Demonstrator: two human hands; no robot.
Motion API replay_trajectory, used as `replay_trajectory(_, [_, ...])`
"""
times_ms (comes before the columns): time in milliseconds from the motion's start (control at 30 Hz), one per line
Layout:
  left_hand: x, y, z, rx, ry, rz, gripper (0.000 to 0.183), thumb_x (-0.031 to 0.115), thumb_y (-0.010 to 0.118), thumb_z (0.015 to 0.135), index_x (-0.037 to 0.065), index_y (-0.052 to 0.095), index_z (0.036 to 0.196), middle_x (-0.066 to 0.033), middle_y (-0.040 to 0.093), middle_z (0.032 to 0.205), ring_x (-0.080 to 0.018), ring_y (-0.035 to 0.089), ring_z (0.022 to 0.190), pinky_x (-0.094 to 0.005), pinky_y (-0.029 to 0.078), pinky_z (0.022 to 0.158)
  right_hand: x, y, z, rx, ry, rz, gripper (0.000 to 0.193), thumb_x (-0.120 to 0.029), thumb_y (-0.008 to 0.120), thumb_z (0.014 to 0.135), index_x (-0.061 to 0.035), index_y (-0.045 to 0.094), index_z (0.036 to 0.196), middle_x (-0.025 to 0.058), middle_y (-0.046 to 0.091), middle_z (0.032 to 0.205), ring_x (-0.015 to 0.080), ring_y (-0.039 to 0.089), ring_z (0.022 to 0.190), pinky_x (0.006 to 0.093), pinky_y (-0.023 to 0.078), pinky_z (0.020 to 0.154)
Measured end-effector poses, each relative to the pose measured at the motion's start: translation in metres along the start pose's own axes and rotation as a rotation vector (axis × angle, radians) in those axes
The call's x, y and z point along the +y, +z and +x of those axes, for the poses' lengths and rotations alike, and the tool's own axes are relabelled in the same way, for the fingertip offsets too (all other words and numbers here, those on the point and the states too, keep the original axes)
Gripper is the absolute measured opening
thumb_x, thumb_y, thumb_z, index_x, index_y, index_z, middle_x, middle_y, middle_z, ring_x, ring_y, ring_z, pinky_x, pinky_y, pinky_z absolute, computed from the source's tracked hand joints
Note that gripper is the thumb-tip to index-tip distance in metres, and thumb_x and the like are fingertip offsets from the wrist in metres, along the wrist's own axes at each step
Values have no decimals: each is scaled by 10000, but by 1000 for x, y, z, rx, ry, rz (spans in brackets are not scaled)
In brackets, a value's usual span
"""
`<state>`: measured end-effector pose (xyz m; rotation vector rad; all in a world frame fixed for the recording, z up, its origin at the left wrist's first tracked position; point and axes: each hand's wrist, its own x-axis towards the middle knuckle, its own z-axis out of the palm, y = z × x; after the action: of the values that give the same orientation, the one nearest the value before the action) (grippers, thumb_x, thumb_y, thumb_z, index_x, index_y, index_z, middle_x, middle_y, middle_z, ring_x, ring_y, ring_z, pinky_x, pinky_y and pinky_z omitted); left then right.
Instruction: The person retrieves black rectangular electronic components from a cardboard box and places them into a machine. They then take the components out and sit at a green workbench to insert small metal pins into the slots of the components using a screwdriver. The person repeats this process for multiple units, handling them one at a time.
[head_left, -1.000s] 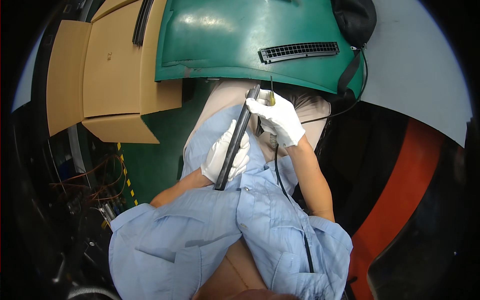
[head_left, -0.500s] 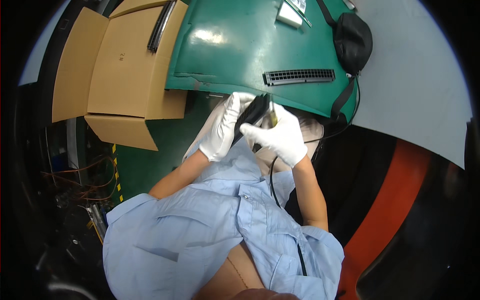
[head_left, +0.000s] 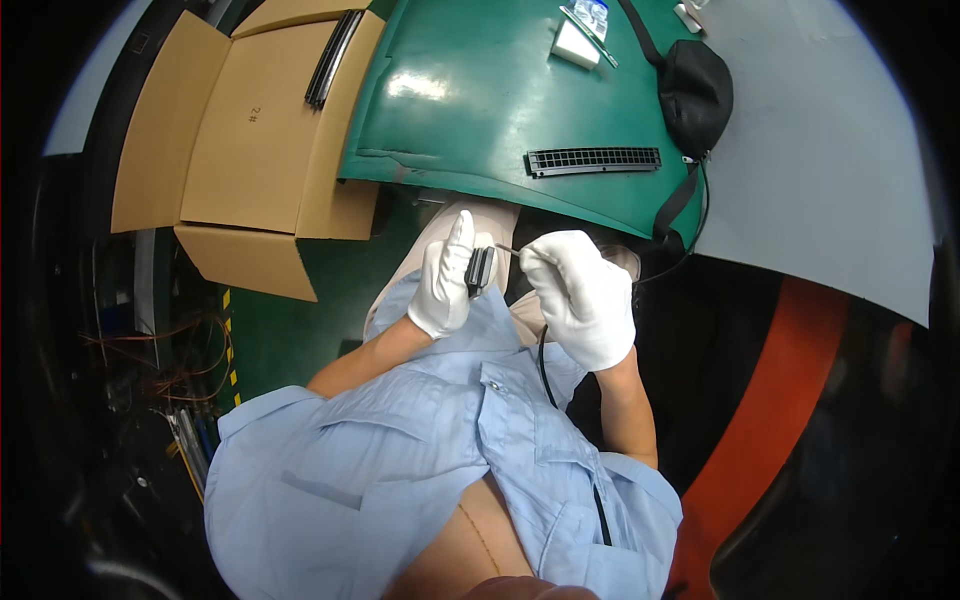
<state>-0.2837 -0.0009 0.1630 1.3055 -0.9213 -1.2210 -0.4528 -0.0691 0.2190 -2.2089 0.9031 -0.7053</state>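
My left hand [head_left: 441, 288], in a white glove, is closed around a black plastic part [head_left: 480, 271], seen nearly end-on above my lap. Its thumb points up beside the part. To the right, my right hand [head_left: 585, 305], also white-gloved, is closed on a thin tool with a slim dark tip [head_left: 507, 250]. The tip points left toward the upper end of the black part; whether they touch I cannot tell. The tool's handle is hidden inside the glove. On the green table ahead lies a long black slotted grille [head_left: 597, 161].
An open cardboard box [head_left: 240, 150] stands at the left, with black strips [head_left: 333, 60] at its far side. The green table [head_left: 460, 130] holds a white block [head_left: 576, 44] and a black pouch [head_left: 697, 95] with strap. A grey surface [head_left: 800, 160] adjoins it on the right.
My hands have moved apart. The black part has turned from a slanted position to nearly end-on in my left hand. My right hand has drawn nearer to me and slightly right.
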Motion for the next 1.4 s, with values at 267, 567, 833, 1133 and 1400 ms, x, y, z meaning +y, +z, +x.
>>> replay_trajectory(267, [-2,3,-9,-23,-55,-44,666,410,198,1118,42,472,636,-7,386,535,-111,321,487,-308,315,511,2,0,-9,-49,-355,-441,204,-119,652,757,-150,628,957,-2,560,744,178,561,601,318,434,504])
replay_trajectory(567, [-12,6,-14,-61,17,-12,651,417,239,1115,29,512,669,-18,402,551,-118,351,500,-317,326,516,-6,-11,-33,-153,-406,-440,295,-139,747,700,-132,683,988,-24,680,832,144,614,619,279,459,544])
replay_trajectory(833, [-13,7,-17,-94,24,-18,654,406,230,1119,20,523,679,-37,432,554,-131,376,502,-306,351,529,-2,-10,-26,-76,-322,-382,259,-120,685,739,-145,646,994,-2,576,768,176,576,613,317,438,514])
replay_trajectory(1133, [-14,7,-16,-166,166,80,656,456,192,1100,48,602,789,-64,530,586,-203,527,518,-305,420,560,-5,-8,-13,-11,81,-108,97,-144,723,861,-52,700,882,72,653,771,199,634,648,292,498,592])
replay_trajectory(1400, [39,-8,37,-223,852,708,704,546,319,1008,-19,620,1302,-131,693,820,-280,596,555,-372,497,582,-14,-9,-9,-376,599,367,397,-413,724,888,-20,681,847,117,608,678,213,568,570,323,482,602])
